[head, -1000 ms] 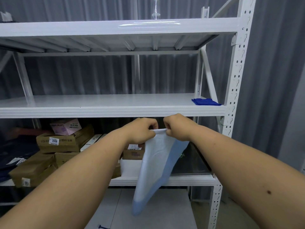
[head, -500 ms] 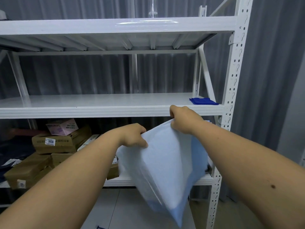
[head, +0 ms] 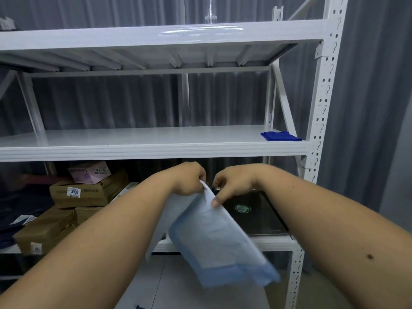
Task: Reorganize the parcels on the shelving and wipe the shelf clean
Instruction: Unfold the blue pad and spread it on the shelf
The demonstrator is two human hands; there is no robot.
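A pale blue cloth (head: 214, 239) hangs in front of the white shelving, below the bare middle shelf (head: 156, 150). My left hand (head: 189, 178) pinches its top edge. My right hand (head: 231, 186) grips the same edge a little to the right, fingertips pressed on the fabric. The cloth slants down to the right, its lower hem blurred. Brown cardboard parcels (head: 75, 195) and a pink box (head: 90, 172) are stacked at the left of the lower shelf. A dark box with a green logo (head: 254, 210) lies at the right of that shelf, behind the cloth.
A folded dark blue cloth (head: 279, 136) lies at the right end of the middle shelf. The white perforated upright (head: 321, 108) stands at the right. A grey curtain hangs behind and to the right. Dark fabric lies at far left of the lower shelf.
The cloth was spread wide half a second ago; now my hands have come close together again and it hangs folded, swinging to the right. My right hand dropped from the shelf edge.
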